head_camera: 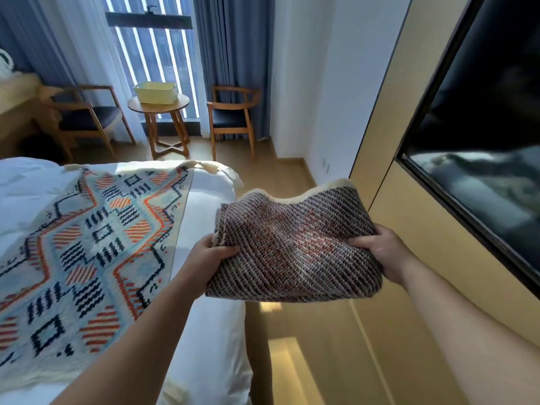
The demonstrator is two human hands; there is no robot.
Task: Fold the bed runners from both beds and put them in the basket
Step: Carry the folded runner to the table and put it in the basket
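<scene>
A folded bed runner (295, 247), its dark woven underside showing with a cream edge on top, hangs in the air beside the bed. My left hand (209, 254) grips its left side and my right hand (382, 251) grips its right side. A second bed runner (87, 247) with a blue, orange and navy geometric pattern lies spread flat across the white bed (210, 331) at the left. A pale yellow basket (155, 92) stands on a small round wooden table (163, 108) by the window, far ahead.
Two wooden chairs (230, 118) (84, 115) flank the round table. A yellow wall panel with a dark screen (482, 141) runs along the right. A wood-floored aisle (280, 176) leads between bed and wall toward the window and blue curtains.
</scene>
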